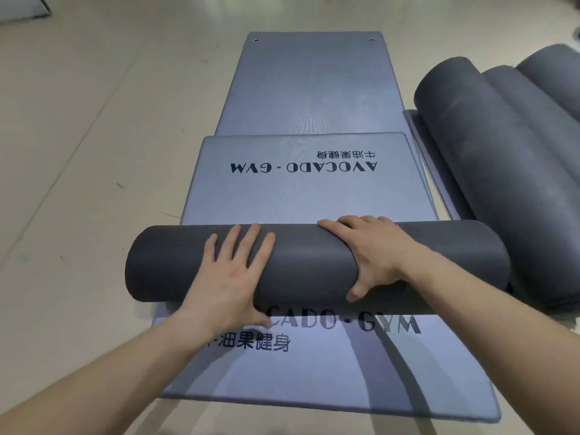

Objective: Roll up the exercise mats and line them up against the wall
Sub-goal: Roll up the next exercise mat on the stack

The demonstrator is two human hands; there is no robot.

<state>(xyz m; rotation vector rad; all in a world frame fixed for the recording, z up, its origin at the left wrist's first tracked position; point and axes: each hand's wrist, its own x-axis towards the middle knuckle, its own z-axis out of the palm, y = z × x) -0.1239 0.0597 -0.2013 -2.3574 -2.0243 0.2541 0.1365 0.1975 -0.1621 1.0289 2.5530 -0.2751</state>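
We are kneeling over a dark grey roll of exercise mat that is lying crosswise on the floor, in the middle of the view. Our left hand is pressing flat on the roll's near face, its fingers straight and spread apart. Our right hand is arching over the crest, with its fingers curving down the far side and the thumb hooking onto the near face, so it is clamping on the roll. The roll is sitting on a blue-grey flat mat whose "AVOCADO · GYM" lettering is showing just below our wrists. Beyond the roll, a second lettered panel is lying flat with its print upside down, over a longer mat that is reaching away from us. To our right, finished rolls are lying side by side, touching one another.
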